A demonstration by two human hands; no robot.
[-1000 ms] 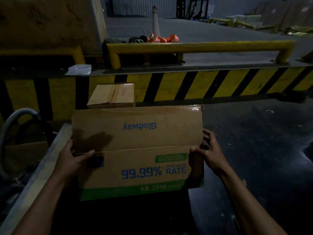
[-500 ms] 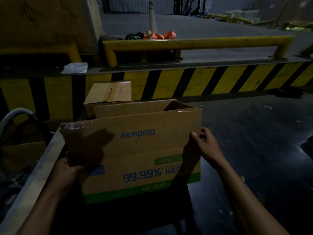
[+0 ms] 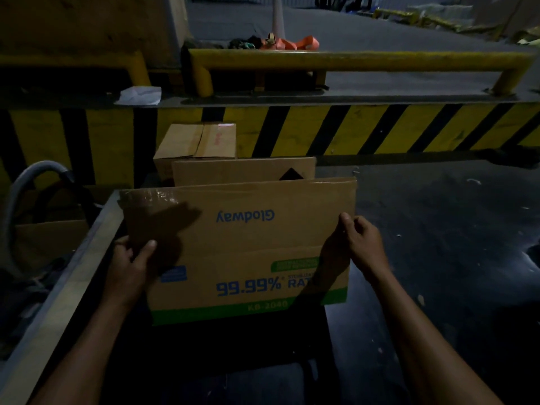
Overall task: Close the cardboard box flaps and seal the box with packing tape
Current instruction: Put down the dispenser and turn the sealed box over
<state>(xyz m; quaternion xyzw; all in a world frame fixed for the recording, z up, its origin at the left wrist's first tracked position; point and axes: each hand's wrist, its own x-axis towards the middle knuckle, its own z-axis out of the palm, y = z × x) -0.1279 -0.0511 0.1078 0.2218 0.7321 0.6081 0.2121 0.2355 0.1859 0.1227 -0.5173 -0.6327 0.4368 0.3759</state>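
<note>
Two bare hands hold a printed cardboard box (image 3: pixel 248 290) in a dim loading bay, its top unsealed. The left hand (image 3: pixel 131 260) pinches the left edge of the near flap (image 3: pixel 248 220), thumb on the printed face and fingers behind. The right hand (image 3: pixel 362 244) curls round the flap's right edge. Near flap and far flap (image 3: pixel 242 171) both stand upright. The box sits directly before the person, beside a grey ledge (image 3: pixel 73 273) on the left, its base lost in shadow. A second box (image 3: pixel 193 144) stands just behind, by a yellow-and-black striped wall (image 3: pixel 365 127).
</note>
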